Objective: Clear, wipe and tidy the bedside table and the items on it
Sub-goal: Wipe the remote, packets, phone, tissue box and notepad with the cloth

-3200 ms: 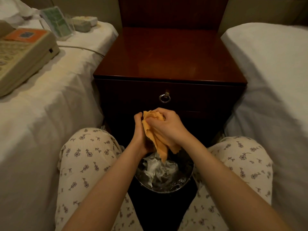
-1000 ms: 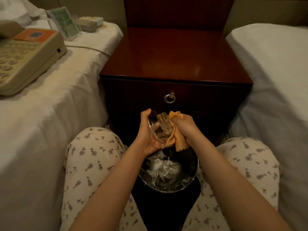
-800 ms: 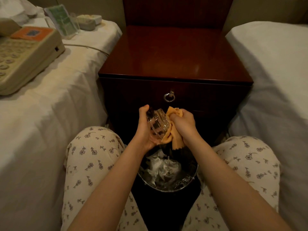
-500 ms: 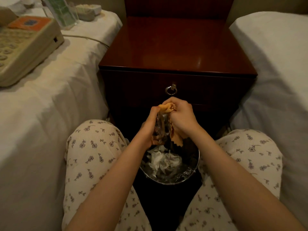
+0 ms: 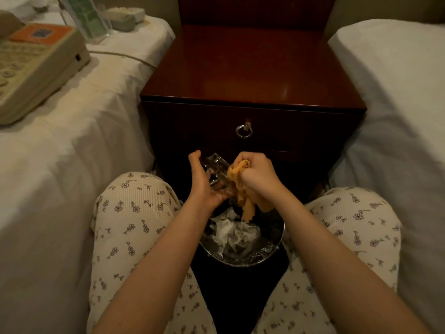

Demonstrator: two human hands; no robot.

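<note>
Pulled off the top of the glass dish (image 5: 215,168), the orange cloth (image 5: 241,189) now bunches at its right side. The left hand (image 5: 204,186) cups the dish and the right hand (image 5: 258,175) clenches the cloth, both over the bin (image 5: 243,264) fronting the bedside table (image 5: 252,75). Its top looks cleared and glossy; the telephone (image 5: 36,68) and card stand (image 5: 89,18) wait on the left bed (image 5: 60,177), unreturned.

Dim warm light; glare specks on bedside table (image 5: 240,75) (faint); deep shadow beneath; edges bowed, soft.

left hand (image 5: 204,183) cupped, thumb up; right hand (image 5: 258,175) fisted, knuckles up, close together
</note>
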